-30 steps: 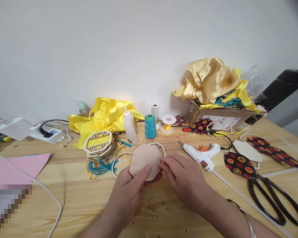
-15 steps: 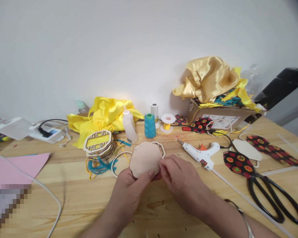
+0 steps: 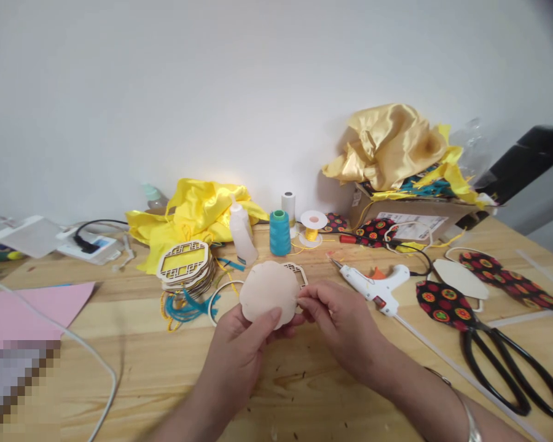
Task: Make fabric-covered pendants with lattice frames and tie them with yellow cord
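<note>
Disc (image 3: 268, 288), beige and wavy-edged, lay in the left hand's (image 3: 242, 341) grip, thumb pressing its face; the right hand's (image 3: 341, 325) fingertips were pressed together at its edge, on what I couldn't tell. Shaping looked done, edge work unfinished. Beyond the grip, the wooden desk (image 3: 286, 399) carried thread (image 3: 280, 236); rightward, a glue gun (image 3: 384, 287) and scissors (image 3: 491, 353). A pale wall (image 3: 203, 92) rose behind.

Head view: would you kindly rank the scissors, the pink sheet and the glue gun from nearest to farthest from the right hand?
1. Glue gun, just right of the right hand.
2. Scissors, farther right.
3. Pink sheet, far left.
</note>
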Action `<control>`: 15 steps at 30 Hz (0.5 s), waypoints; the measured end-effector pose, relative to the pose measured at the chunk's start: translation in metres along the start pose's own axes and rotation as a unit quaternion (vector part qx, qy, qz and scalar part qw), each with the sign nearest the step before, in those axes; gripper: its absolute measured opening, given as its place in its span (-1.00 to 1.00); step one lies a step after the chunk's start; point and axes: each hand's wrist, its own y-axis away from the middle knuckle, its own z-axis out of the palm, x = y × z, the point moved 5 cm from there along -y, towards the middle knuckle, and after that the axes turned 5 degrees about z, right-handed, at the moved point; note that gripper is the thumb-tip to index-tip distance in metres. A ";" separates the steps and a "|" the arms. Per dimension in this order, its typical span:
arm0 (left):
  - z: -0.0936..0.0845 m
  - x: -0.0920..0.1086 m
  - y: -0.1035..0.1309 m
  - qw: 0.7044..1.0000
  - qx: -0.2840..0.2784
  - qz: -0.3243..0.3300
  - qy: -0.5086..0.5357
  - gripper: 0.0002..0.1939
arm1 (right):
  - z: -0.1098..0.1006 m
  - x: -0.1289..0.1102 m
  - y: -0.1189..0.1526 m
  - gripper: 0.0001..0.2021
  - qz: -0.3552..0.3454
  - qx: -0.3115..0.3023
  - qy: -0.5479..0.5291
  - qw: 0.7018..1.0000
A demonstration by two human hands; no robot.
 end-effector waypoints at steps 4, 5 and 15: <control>-0.003 -0.001 0.001 0.999 0.008 0.005 -0.041 -0.76 | 0.004 -0.001 0.004 -0.88 -0.059 0.008 0.093 0.994; -0.003 -0.001 0.001 0.999 0.009 0.005 -0.048 -0.76 | 0.006 -0.002 0.005 -0.87 -0.075 0.010 0.116 0.990; -0.002 0.002 0.003 0.992 0.017 0.019 -0.124 -0.77 | 0.013 -0.004 0.016 -0.82 -0.112 0.001 0.231 0.966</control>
